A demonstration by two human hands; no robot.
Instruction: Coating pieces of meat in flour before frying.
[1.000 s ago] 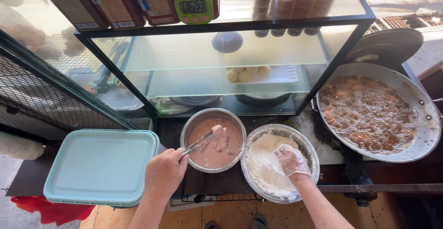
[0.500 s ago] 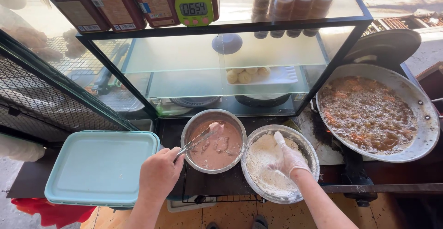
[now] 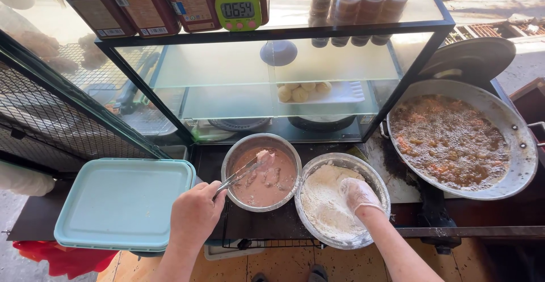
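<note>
Gripped in the left hand (image 3: 195, 218), metal tongs (image 3: 238, 175) pinched a piece of meat (image 3: 264, 157) just above the pinkish batter in the steel bowl (image 3: 236, 156). Beside it, the flour-coated right hand (image 3: 358, 194) lay open, palm down, in the bowl of flour (image 3: 372, 175). A wok of bubbling oil (image 3: 519, 145) sat to the right, a pale blue lidded container (image 3: 122, 202) to the left.

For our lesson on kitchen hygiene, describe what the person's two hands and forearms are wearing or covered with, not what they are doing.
The left hand is bare, with no glove, ring or watch in view, and its forearm shows no sleeve. The right hand is coated in pale white flour and may wear a thin translucent glove; the picture does not settle that. Its forearm is also sleeveless as far as the frame shows.
</note>
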